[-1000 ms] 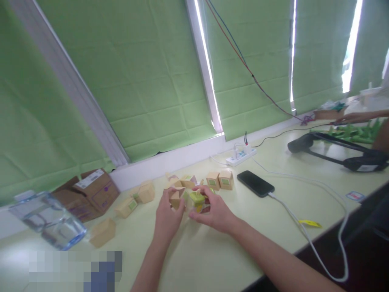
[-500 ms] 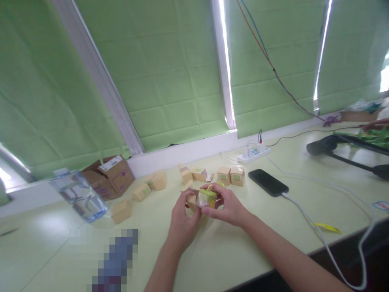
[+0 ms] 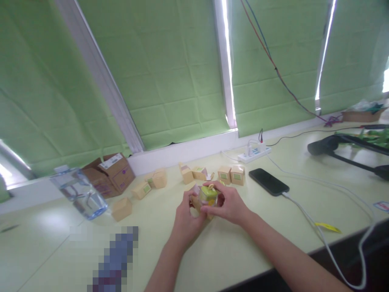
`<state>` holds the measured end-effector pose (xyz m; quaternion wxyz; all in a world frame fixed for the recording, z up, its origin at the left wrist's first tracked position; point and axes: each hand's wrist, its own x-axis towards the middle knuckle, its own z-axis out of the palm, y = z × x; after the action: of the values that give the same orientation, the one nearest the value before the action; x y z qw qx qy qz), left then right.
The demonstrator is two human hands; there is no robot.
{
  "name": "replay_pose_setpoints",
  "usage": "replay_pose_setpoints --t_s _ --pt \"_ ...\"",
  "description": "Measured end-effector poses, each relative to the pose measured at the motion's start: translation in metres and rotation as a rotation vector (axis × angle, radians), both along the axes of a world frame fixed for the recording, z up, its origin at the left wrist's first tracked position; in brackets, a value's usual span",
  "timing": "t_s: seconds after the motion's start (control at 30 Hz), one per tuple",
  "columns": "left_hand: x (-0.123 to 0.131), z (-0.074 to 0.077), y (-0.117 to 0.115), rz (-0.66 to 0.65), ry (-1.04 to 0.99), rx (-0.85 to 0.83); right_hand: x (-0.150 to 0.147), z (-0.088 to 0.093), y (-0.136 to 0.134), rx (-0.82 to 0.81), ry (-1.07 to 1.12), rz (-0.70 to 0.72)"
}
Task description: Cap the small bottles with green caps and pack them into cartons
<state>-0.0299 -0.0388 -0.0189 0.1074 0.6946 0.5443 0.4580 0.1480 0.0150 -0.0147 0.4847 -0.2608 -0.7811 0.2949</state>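
My right hand (image 3: 231, 203) pinches a small clear container with a green lid (image 3: 209, 192) and a yellow loop on top. Something yellow shows inside it. Close against it on the left, my left hand (image 3: 189, 219) is closed on a small tan cardboard box (image 3: 196, 202), whose flap stands open; fingers hide much of the box. Both hands are just above the pale table, almost touching. Behind them lie an opened small box (image 3: 186, 173), another on its side (image 3: 199, 173), and two closed boxes with green labels (image 3: 237, 176) side by side.
More small tan boxes (image 3: 158, 179) lie at left, near a brown carton (image 3: 117, 174) and a tilted water bottle (image 3: 80, 192). To the right are a phone (image 3: 269, 181) on a white cable, a power strip (image 3: 253, 154), a yellow strip (image 3: 327, 227) and a black frame-like object (image 3: 323, 146).
The small box in my left hand has turned and come a little nearer the container. The green lid faces the camera more. The camera view has shifted slightly.
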Motion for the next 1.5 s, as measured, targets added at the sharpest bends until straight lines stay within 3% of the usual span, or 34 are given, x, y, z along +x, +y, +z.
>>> replay_pose_setpoints --t_s 0.2,0.5,0.83,1.1,1.5 --pt "0.013 0.004 -0.008 -0.038 -0.019 -0.004 0.004 0.000 0.008 0.041 -0.039 -0.025" --pt "0.016 0.009 -0.010 -0.174 -0.133 -0.083 0.007 0.002 0.011 0.047 -0.084 0.057" --pt "0.004 0.001 -0.004 -0.133 -0.199 -0.051 0.006 -0.002 0.012 -0.065 -0.019 0.063" --pt "-0.002 0.002 0.006 -0.164 -0.490 -0.163 -0.001 -0.012 0.017 -0.100 -0.024 0.047" --pt "-0.003 0.002 0.007 -0.254 -0.343 -0.131 -0.007 -0.010 0.011 -0.056 -0.027 0.074"
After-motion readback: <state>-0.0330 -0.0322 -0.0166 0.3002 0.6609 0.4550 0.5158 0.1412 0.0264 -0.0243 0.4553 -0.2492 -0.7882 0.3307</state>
